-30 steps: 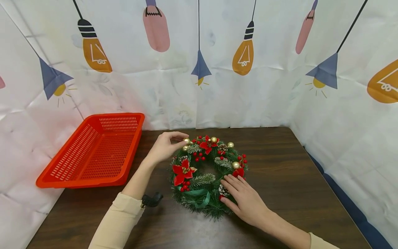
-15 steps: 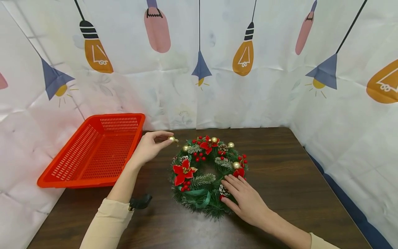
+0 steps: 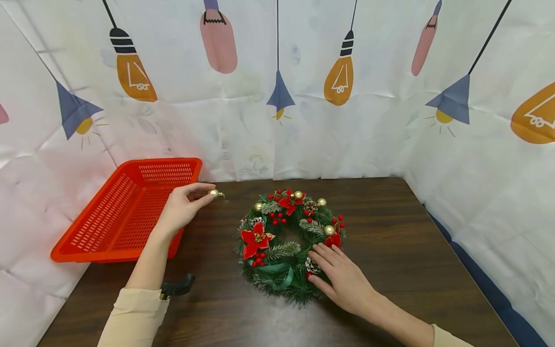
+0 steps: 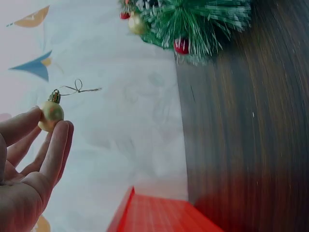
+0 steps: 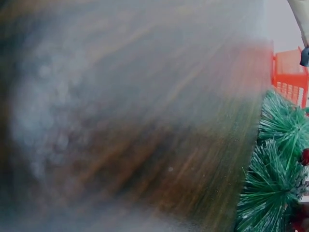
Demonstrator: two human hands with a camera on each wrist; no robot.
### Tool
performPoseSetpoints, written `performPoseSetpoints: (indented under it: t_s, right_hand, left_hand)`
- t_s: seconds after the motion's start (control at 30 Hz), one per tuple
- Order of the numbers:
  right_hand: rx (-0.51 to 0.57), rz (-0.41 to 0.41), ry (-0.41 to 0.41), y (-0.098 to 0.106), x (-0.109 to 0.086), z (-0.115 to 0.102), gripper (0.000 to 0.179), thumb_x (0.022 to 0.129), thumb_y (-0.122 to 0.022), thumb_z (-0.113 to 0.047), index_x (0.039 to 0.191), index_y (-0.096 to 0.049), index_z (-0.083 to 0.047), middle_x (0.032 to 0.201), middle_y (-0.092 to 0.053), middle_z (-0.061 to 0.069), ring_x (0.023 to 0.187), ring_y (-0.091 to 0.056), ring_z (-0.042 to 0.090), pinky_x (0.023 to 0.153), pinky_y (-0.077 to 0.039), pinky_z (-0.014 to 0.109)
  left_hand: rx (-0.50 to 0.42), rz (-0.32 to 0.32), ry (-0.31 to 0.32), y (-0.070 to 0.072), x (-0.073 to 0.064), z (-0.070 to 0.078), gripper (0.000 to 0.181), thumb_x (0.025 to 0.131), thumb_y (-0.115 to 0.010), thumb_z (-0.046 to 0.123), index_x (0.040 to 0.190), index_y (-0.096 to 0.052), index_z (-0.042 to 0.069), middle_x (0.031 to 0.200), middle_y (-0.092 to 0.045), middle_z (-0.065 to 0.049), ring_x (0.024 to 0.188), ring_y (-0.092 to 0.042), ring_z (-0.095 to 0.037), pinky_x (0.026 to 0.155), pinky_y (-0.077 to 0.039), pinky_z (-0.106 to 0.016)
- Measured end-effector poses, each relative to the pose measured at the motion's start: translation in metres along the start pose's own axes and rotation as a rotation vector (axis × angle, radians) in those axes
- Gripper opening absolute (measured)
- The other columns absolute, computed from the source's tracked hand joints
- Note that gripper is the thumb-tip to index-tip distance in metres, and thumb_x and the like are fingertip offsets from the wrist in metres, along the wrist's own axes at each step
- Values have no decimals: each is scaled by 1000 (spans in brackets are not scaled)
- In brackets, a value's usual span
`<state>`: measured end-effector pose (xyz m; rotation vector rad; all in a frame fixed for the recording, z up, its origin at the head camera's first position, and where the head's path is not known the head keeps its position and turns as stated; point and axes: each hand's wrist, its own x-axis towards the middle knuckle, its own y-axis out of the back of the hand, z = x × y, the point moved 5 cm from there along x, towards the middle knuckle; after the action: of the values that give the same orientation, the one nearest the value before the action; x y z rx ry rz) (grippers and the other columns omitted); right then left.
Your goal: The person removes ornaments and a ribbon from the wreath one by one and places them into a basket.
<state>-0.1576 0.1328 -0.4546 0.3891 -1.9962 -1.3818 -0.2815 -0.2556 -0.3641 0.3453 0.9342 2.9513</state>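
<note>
The left hand point(image 3: 181, 208) pinches the gold bauble point(image 3: 214, 193) and has moved away from the Christmas wreath point(image 3: 282, 250) to centre-left, near the red plastic basket point(image 3: 138, 212). The right hand point(image 3: 342, 279), fingers extended, stays on the wreath's lower right.

A dark, wood-grained table point(image 3: 390, 226) is catching a pale glare point(image 3: 288, 323) toward its front. Behind the table, a creased white cloth point(image 3: 243, 135) is hanging, showing printed bulbs point(image 3: 339, 81). Dark blue material point(image 3: 494, 292) is lying beyond the table's right edge.
</note>
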Motion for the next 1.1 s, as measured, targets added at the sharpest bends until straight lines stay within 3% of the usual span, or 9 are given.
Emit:
performPoseSetpoints:
  t_s: [0.2, 0.33, 0.67, 0.8, 1.1]
  right_hand:
    - [2, 3, -1, 1, 0, 0, 58, 102, -63, -45, 144, -59, -5, 150, -54, 14, 142, -45, 30, 116, -33, 52]
    - [9, -10, -14, 1, 0, 0, 58, 103, -61, -46, 145, -58, -6, 151, -53, 13, 144, -44, 28, 117, -31, 50]
    - [11, -20, -8, 0, 0, 0, 60, 103, -59, -48, 145, -58, -5, 151, -52, 15, 143, -44, 31, 117, -31, 52]
    - [8, -33, -10, 0, 0, 0, 60, 104, -58, -48, 146, -57, -5, 151, -51, 15, 144, -42, 31, 118, -30, 52]
    - [6, -33, -3, 2, 2, -1, 59, 104, -58, -47, 144, -58, -4, 150, -52, 16, 143, -43, 31, 117, -30, 52]
  left_hand:
    - [8, 27, 30, 19, -9, -10, 43, 99, -70, 39, 133, -69, 12, 132, -66, -10, 116, -60, -25, 84, -50, -30]
    - [19, 46, 52, 30, -15, -17, 46, 100, -69, 41, 136, -67, 12, 133, -65, -10, 118, -59, -24, 85, -50, -25]
    - [33, 98, 99, 52, -25, -42, 50, 100, -67, 41, 140, -64, 10, 130, -65, -12, 108, -61, -12, 82, -50, -15]
    - [36, 112, 134, 59, -27, -49, 52, 101, -66, 42, 141, -62, 9, 133, -63, -11, 110, -58, -10, 85, -48, -17]
    - [59, 111, 184, 68, -32, -61, 53, 100, -65, 45, 141, -62, 11, 133, -62, -8, 115, -58, -11, 95, -51, -34]
